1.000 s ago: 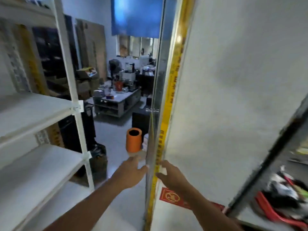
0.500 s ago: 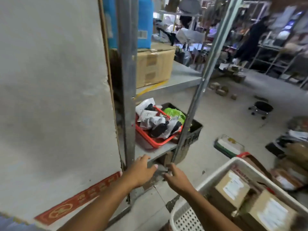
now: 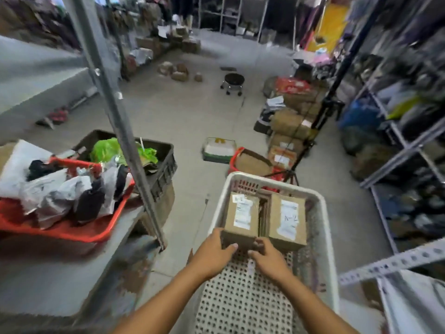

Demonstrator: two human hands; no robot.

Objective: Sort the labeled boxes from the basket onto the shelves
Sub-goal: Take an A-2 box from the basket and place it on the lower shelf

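The left hand (image 3: 213, 255) and right hand (image 3: 269, 260) curl their fingers around the near lower corners of the left box (image 3: 241, 216), both forearms reaching forward. Two labeled boxes sit in the white basket (image 3: 325, 239); the right box (image 3: 288, 219) stands just beside the first. To the left, a metal shelf post (image 3: 115, 109) rises beside a red tray (image 3: 72, 231) of bags.

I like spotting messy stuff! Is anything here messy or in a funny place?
Yes. The red plastic tray on the grey metal shelf is heaped with crumpled plastic bags spilling over its rim. Small brown cardboard boxes lie scattered on the concrete floor. The two labeled cardboard boxes sit neatly in the white plastic basket.
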